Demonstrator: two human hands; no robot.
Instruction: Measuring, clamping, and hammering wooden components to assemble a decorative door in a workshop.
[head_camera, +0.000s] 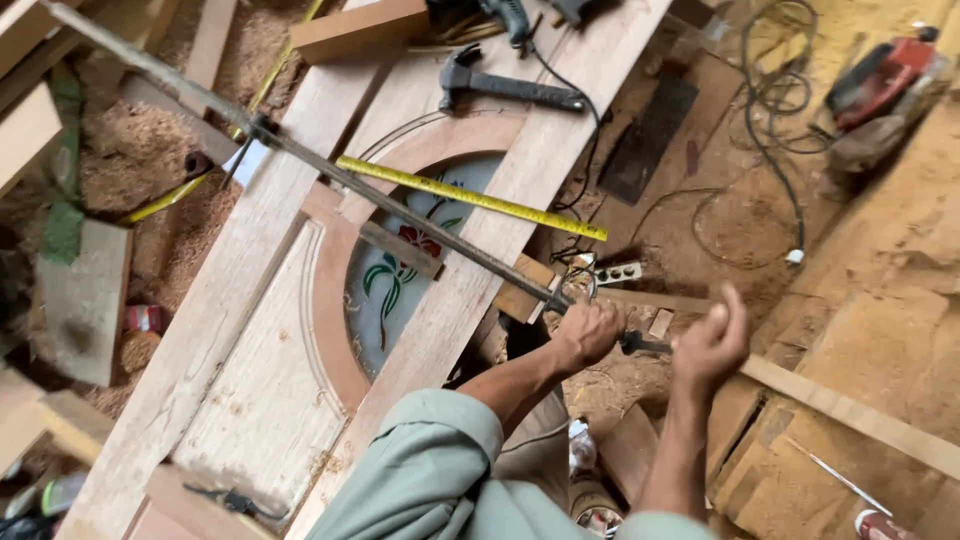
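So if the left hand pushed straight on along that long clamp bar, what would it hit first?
Probably the small wooden block at the door's edge, just beyond the left hand on the clamp bar; depth is unclear.

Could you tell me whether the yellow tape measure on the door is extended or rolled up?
Extended: the yellow tape measure lies pulled out in a straight strip across the wooden door, over its arched glass panel.

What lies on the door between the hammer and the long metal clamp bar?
In the head view, a yellow measuring tape lies slantwise between the hammer and the long metal clamp bar, across the door and its arched glass panel.
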